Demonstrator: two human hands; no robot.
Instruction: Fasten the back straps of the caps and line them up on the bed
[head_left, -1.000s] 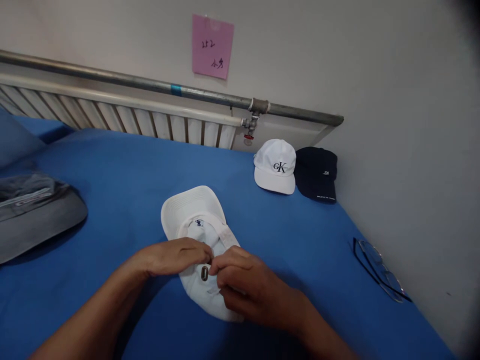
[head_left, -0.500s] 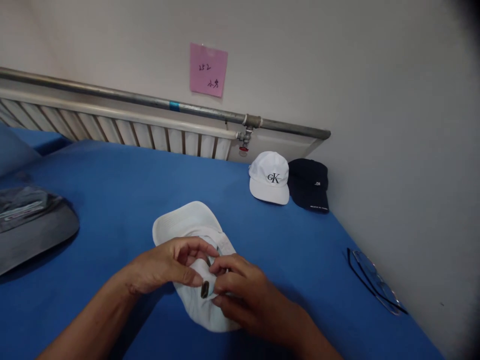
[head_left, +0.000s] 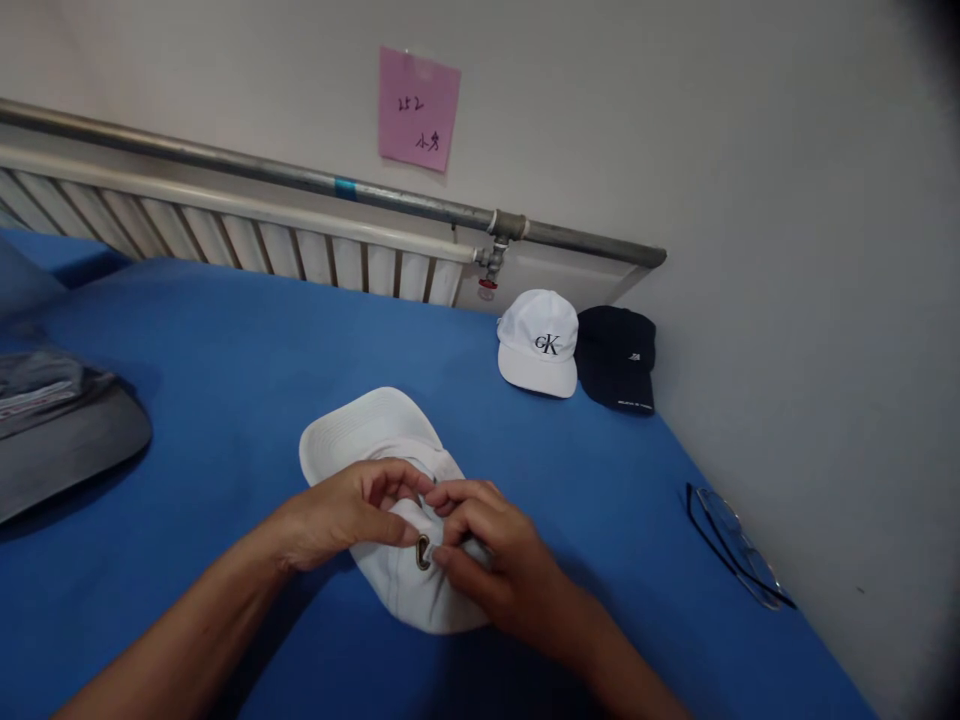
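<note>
A white cap (head_left: 420, 605) lies on the blue bed surface in the middle, its brim (head_left: 367, 430) toward the far left. My left hand (head_left: 337, 515) is closed on the cap's back edge, thumb beside a small brass-coloured buckle (head_left: 423, 552). From the right, my right hand (head_left: 499, 555) pinches the light strap just beside that buckle, and a bit of the strap shows between thumb and buckle. The fingers of both hands almost meet above the cap. They hide part of its opening and most of the strap.
Against the wall stand a white cap with black letters (head_left: 538, 345) and a dark navy cap (head_left: 616, 358). Glasses (head_left: 739, 550) lie at the right edge. A grey cap (head_left: 67, 440) is at left. A radiator (head_left: 292, 250) and pipe (head_left: 247, 165) run along the back.
The buckle has turned to face me more and sits slightly farther right. My right thumb has moved up close to it, with strap now visible there. The view has tilted down slightly.
</note>
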